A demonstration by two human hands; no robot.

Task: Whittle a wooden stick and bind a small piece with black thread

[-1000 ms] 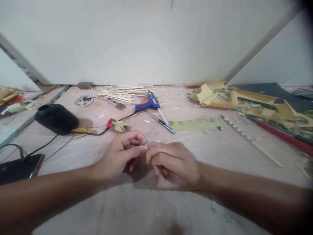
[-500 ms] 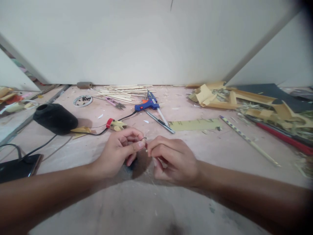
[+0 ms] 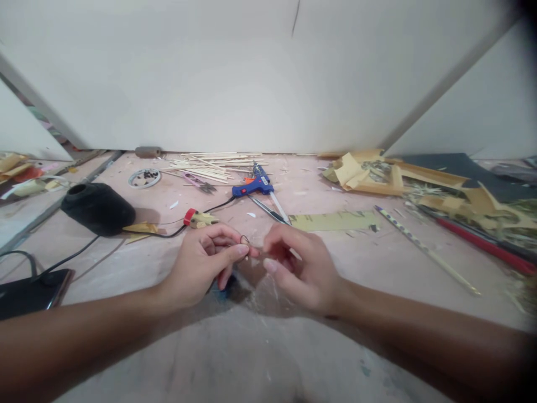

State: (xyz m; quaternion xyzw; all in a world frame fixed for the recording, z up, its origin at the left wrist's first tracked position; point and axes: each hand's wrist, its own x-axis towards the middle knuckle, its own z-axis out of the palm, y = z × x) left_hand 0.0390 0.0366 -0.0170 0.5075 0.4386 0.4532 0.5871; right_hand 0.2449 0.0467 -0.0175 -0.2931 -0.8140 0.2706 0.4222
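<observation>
My left hand (image 3: 210, 260) is closed in a pinch, thumb against forefinger. From its fingertips stands a small loop of thin dark thread (image 3: 244, 239), with a tiny pale bit just under it. Whatever else lies between those fingers is hidden. Close by on the right, my right hand (image 3: 300, 268) is open, its thumb apart from the curled forefinger, and nothing shows between them. Beyond the left hand lies a small red and cream object (image 3: 199, 217). A large black thread cone (image 3: 98, 208) rests on its side to the left.
Behind the hands lie a blue glue gun (image 3: 254, 186), a utility knife (image 3: 268, 208), a sandpaper strip (image 3: 335, 220), pink snips (image 3: 200, 183) and thin wooden sticks (image 3: 210, 162). A patterned pencil (image 3: 425, 249) and cardboard scraps (image 3: 373, 176) are right; a phone (image 3: 36, 291) is left.
My right hand has moved slightly away from the left fingertips, and its thumb and forefinger have parted. The thread loop at my left hand now stands larger. The view has tilted up slightly.
</observation>
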